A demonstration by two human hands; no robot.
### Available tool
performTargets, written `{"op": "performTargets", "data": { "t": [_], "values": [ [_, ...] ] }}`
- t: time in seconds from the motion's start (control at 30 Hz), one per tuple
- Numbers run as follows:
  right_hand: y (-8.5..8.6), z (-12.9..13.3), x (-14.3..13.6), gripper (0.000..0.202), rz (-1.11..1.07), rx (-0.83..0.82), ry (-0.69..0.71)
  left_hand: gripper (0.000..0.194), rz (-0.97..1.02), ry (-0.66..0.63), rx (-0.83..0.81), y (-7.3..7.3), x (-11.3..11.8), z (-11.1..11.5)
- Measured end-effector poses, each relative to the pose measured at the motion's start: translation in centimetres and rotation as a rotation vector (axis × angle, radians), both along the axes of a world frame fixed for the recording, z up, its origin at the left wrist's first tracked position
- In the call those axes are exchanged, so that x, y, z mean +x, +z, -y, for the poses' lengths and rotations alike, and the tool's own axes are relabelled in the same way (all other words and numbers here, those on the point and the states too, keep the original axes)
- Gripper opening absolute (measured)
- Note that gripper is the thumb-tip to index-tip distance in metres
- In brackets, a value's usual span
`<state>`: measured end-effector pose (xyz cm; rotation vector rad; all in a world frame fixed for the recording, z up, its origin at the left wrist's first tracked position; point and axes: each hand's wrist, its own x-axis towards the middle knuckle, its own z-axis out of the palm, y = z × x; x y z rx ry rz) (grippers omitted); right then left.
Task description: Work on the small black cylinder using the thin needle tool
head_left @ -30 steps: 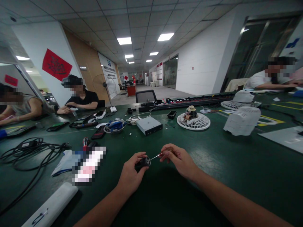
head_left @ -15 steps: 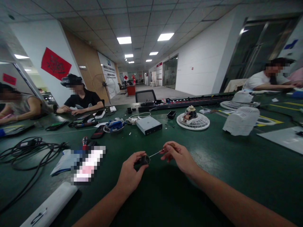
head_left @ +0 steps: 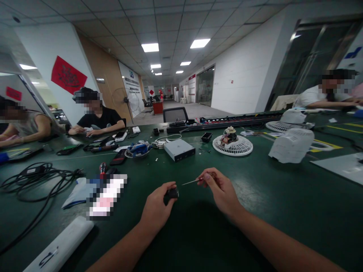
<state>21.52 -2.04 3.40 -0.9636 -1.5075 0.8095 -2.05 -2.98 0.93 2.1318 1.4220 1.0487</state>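
Note:
My left hand point(head_left: 159, 202) is closed around a small black cylindrical part point(head_left: 172, 193), pinched between thumb and fingers above the green table point(head_left: 198, 241). My right hand point(head_left: 217, 187) grips a thin screwdriver point(head_left: 190, 182) by its handle, which is mostly hidden by the fingers. Its slim metal shaft points left toward the black part, and the tip is a short way off it, not touching. Beyond both hands lies a grey disc drive point(head_left: 179, 150).
A white fan grille with a motor point(head_left: 232, 147) and a white plastic housing point(head_left: 292, 145) are at the right. On the left are black cables point(head_left: 36, 185), a red-handled tool point(head_left: 102, 170), a blue-filled dish point(head_left: 138, 150) and a white bar point(head_left: 61, 245). Other people sit across the table.
The screwdriver tip has drawn back to the right, away from the black part. The part has turned, so its open end faces me less.

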Motion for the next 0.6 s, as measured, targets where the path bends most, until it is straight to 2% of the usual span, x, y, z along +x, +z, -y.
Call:
{"op": "performTargets", "data": {
  "t": [0.07, 0.3, 0.47, 0.6],
  "values": [
    [0.1, 0.3, 0.1, 0.025, 0.073, 0.057, -0.005, 0.049, -0.028, -0.008, 0.011, 0.1, 0.2, 0.2],
    [-0.4, 0.8, -0.4, 0.020, 0.154, 0.075, 0.198, 0.048, 0.005, -0.052, 0.019, 0.1, 0.3, 0.3],
    [-0.6, 0.6, -0.9, 0.017, -0.025, -0.021, 0.250, 0.048, 0.051, -0.003, 0.021, 0.0, 0.0, 0.0],
    [-0.7, 0.0, -0.9, 0.022, -0.227, -0.159, 0.355, 0.047, 0.064, 0.015, 0.010, 0.1, -0.1, -0.1]
  ]
}}
